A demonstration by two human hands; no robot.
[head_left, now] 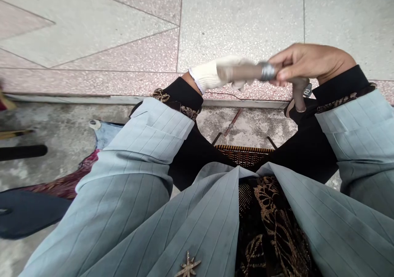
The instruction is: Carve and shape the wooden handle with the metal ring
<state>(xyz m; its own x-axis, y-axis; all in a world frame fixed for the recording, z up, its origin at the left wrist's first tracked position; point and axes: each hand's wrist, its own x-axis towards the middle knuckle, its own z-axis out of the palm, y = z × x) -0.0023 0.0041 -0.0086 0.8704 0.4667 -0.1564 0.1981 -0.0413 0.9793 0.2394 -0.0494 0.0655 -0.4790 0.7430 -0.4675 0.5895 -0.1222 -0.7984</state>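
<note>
My left hand [209, 72] wears a white knitted glove and reaches in from the left, its fingers curled; whatever it holds is hidden. A blurred brown-grey rod [238, 72] lies across the glove in this view, with a silvery wrapped band [267, 71] at its right end. My right hand [310, 63] is bare and pinches the rod just right of that band. Below the right palm hangs a grey-brown bent shape [299, 94]; I cannot tell whether it belongs to the rod or to my foot.
Under me is a woven seat [243, 154]. A thin reddish stick [233, 122] lies on the concrete between my legs. Ahead, a low edge [258, 104] borders the tiled floor [240, 22]. Dark red and blue cloth [74, 176] and a dark rounded flat thing [33, 213] are at left.
</note>
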